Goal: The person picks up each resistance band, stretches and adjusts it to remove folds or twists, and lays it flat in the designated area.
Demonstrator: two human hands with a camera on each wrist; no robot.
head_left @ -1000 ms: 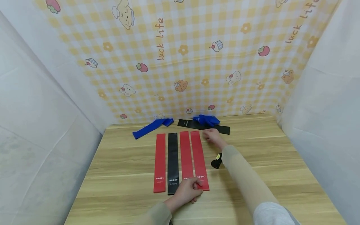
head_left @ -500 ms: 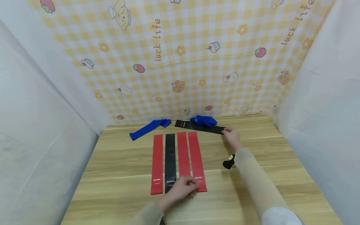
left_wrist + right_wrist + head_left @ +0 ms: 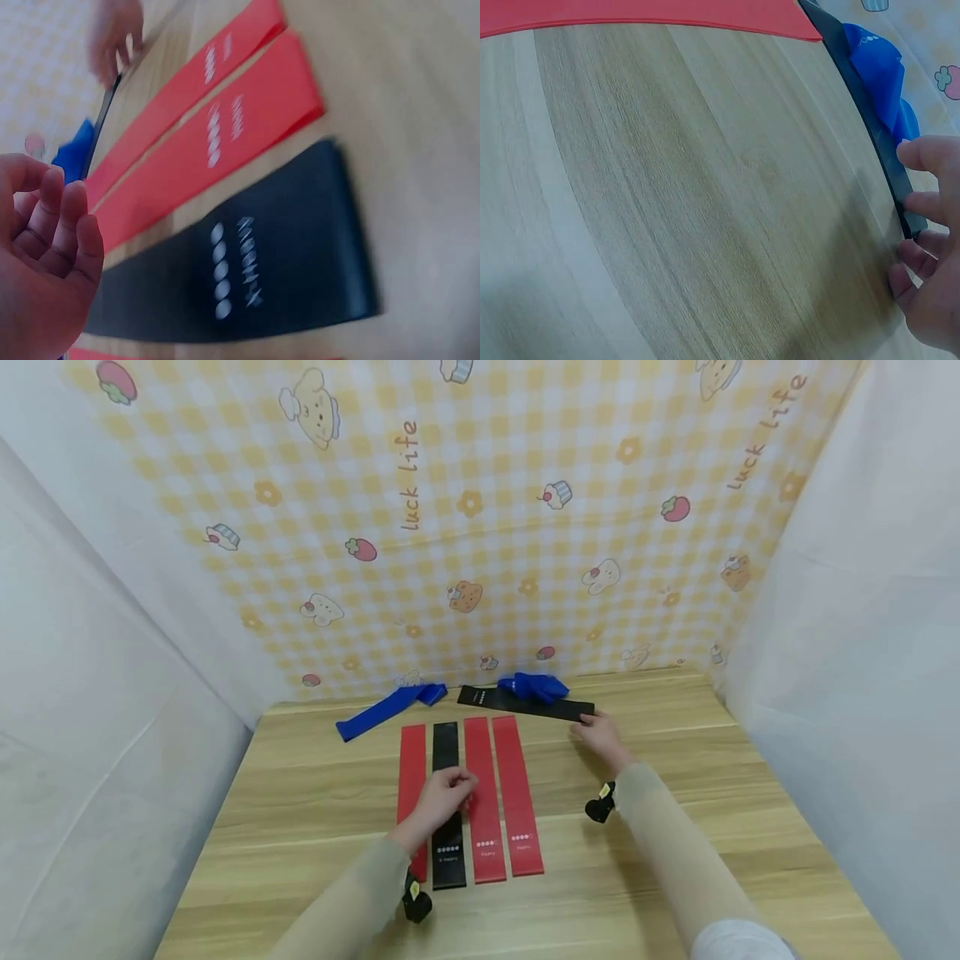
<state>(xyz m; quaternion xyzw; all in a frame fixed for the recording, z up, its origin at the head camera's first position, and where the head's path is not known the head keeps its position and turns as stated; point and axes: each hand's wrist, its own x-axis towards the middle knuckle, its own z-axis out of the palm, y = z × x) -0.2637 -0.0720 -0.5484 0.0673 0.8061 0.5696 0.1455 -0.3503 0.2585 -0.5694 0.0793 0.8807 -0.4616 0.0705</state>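
Observation:
In the head view my right hand [image 3: 600,737] pinches the right end of a black resistance band [image 3: 558,708] lying crosswise at the back. In the right wrist view its thumb and fingers [image 3: 924,201] are at that end. My left hand [image 3: 442,802], fingers loosely curled and holding nothing, is over a lengthwise black resistance band [image 3: 448,852] marked X-Heavy. Red resistance bands lie beside it: one on the left [image 3: 412,760], partly hidden by the left arm, and two on the right [image 3: 486,827] [image 3: 522,810]. A crumpled blue band [image 3: 534,687] rests on the crosswise black band.
A folded blue band [image 3: 378,714] lies at the back left of the wooden table [image 3: 300,827]. A yellow checked cloth [image 3: 465,543] hangs right behind the table, with white sheets [image 3: 847,635] on both sides. Black wrist cameras [image 3: 600,806] are strapped to both arms.
My right hand has moved right along the crosswise black band to its end. My left hand has moved away from the rightmost red band's near end, up and left over the lengthwise black band.

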